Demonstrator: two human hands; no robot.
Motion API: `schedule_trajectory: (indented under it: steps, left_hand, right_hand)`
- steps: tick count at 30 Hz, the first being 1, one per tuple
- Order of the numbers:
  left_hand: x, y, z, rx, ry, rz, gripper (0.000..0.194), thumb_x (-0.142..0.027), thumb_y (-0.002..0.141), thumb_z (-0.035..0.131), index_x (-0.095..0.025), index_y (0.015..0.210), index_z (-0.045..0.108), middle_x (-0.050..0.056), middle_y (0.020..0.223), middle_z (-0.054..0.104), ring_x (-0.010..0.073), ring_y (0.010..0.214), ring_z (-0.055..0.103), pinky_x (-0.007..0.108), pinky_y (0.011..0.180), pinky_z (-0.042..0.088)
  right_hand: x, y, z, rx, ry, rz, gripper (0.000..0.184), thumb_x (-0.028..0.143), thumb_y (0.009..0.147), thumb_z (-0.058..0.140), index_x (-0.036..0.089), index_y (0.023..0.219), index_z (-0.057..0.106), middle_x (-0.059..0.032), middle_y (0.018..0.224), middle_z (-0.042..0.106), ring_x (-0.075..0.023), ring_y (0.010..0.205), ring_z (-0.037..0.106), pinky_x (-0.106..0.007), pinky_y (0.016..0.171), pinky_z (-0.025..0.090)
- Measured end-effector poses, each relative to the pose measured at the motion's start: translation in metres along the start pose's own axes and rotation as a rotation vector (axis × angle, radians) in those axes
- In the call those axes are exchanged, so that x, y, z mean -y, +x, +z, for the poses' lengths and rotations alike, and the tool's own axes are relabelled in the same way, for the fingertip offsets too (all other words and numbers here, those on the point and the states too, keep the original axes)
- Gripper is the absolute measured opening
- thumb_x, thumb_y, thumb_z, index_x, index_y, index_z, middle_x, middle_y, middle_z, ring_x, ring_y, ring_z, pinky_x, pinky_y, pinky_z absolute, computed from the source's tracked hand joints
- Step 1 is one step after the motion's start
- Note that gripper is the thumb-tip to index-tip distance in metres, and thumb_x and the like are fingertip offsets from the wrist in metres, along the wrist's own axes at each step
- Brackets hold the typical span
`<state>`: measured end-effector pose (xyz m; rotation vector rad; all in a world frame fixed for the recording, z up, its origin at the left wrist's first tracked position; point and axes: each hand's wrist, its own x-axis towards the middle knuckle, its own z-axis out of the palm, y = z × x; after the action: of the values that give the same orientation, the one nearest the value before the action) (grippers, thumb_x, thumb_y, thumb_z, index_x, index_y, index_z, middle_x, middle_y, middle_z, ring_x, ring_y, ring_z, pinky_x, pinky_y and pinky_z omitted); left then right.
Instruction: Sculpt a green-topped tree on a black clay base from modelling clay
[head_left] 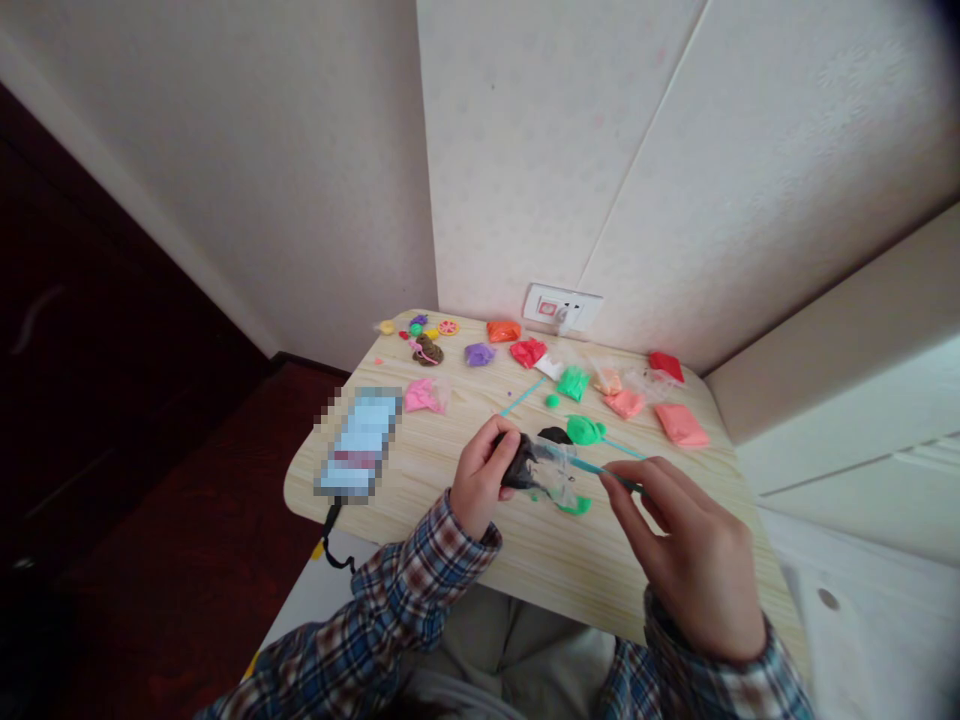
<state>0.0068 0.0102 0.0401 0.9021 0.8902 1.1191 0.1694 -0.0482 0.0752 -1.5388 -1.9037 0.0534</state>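
My left hand [484,475] is closed around a clear plastic bag of black modelling clay [517,462], lifted over the table. In my right hand [686,550] a thin blue clay tool [592,466] is pinched between thumb and fingers. Its far end reaches into the bag's mouth; the tip is hard to make out. Just behind the bag lie a flat black clay piece [556,435] and a green clay shape [585,430] with small round bumps. Another green clay piece [576,505] is partly covered by the bag.
Several bags of clay line the back, among them a purple bag [480,354], a green bag [573,383] and a coral bag [681,425]. A pink bag [425,395] lies near a phone [360,440]. Small clay figures [429,350] sit back left. A wall socket [562,307] is behind.
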Motion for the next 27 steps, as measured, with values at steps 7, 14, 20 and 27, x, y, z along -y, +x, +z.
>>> schedule_trajectory:
  steps: [7, 14, 20, 27]
  left_hand:
    - [0.001, -0.001, 0.002, 0.084, 0.039, -0.020, 0.048, -0.063, 0.072, 0.060, -0.019, 0.064, 0.043, -0.008, 0.049, 0.030, 0.0036, 0.036, 0.025, 0.017, 0.030, 0.017]
    - [-0.005, 0.001, -0.005, 0.138, 0.255, 0.040, 0.055, -0.072, 0.074, 0.047, -0.018, 0.061, 0.044, -0.005, 0.052, 0.031, 0.0074, 0.044, 0.028, 0.021, 0.036, 0.020]
    - [-0.010, 0.007, -0.013, 0.294, 0.394, 0.204, 0.052, -0.061, 0.085, 0.040, -0.017, 0.058, 0.043, -0.004, 0.057, 0.035, 0.0103, 0.055, 0.033, 0.026, 0.055, 0.027]
    - [-0.008, 0.006, -0.014, 0.441, 0.382, 0.168, 0.051, -0.059, 0.085, 0.041, -0.017, 0.057, 0.041, -0.004, 0.055, 0.033, 0.0103, 0.055, 0.032, 0.027, 0.056, 0.025]
  right_hand:
    - [-0.007, -0.001, 0.010, -0.018, -0.052, -0.134, 0.013, 0.020, 0.090, 0.049, 0.018, 0.094, 0.061, -0.0054, 0.079, 0.068, -0.0169, 0.071, 0.062, -0.027, 0.065, 0.043]
    - [-0.010, 0.007, 0.003, 0.130, 0.017, -0.164, 0.021, 0.018, 0.091, 0.043, 0.018, 0.092, 0.064, -0.0064, 0.079, 0.068, -0.0175, 0.071, 0.061, -0.028, 0.062, 0.044]
    - [-0.006, 0.015, -0.005, 0.283, 0.019, -0.226, 0.023, 0.013, 0.089, 0.041, 0.019, 0.087, 0.063, -0.0056, 0.079, 0.067, -0.0175, 0.068, 0.061, -0.028, 0.061, 0.044]
    - [-0.003, 0.020, -0.011, 0.393, 0.074, -0.285, 0.027, 0.008, 0.088, 0.037, 0.019, 0.079, 0.060, -0.0051, 0.075, 0.065, -0.0165, 0.066, 0.059, -0.027, 0.059, 0.042]
